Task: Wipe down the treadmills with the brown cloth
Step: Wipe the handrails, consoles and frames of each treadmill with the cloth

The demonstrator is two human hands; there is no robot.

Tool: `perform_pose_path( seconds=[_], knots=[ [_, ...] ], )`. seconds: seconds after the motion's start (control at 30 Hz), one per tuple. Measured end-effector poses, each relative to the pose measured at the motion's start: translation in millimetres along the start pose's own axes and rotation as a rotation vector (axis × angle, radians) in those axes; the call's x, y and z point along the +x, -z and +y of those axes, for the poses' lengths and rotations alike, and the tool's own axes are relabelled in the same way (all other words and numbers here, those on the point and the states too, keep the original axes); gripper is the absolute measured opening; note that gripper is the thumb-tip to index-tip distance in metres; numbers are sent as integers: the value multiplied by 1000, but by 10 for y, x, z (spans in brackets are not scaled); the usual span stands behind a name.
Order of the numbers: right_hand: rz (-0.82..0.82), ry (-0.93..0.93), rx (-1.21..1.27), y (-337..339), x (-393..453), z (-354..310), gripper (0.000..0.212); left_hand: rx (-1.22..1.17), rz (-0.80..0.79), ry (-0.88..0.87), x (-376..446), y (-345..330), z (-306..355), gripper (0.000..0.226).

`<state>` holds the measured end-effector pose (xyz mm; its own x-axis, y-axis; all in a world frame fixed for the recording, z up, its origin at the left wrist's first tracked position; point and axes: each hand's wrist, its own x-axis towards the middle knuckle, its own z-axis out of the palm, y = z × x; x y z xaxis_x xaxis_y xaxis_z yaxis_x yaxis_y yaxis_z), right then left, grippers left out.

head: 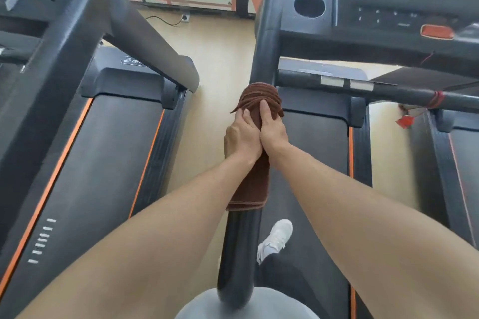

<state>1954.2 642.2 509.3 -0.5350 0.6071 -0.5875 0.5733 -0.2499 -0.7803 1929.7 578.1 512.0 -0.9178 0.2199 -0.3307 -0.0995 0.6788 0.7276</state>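
Two hands [242, 137] [273, 129], one brown cloth [255, 184], handrail [237, 254]

Brown cloth [255, 137]: ribbed, folded, draped lengthwise over black side handrail [239, 254] of centre treadmill [311, 163], bunched at far end, near edge hanging flat. Second treadmill [103, 163] on left, apart: black belt, orange side stripes, unoccupied.
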Motion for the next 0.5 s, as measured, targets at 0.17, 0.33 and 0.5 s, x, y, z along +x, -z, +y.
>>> perform_pose_path(
  seconds=[0.17, 0.33, 0.5],
  knots=[
    [-63, -91, 54, 61, 554, -429, 81, 50, 52, -104, 586, -86, 420, 46],
    [-70, -168, 178, 60, 904, -572, 85, 94, 52, -235, 1089, -201, 702, 50],
    [-70, -182, 297, 56, 956, -508, 88, 240, -37, -441, 1312, -216, 755, 54]
  ],
)
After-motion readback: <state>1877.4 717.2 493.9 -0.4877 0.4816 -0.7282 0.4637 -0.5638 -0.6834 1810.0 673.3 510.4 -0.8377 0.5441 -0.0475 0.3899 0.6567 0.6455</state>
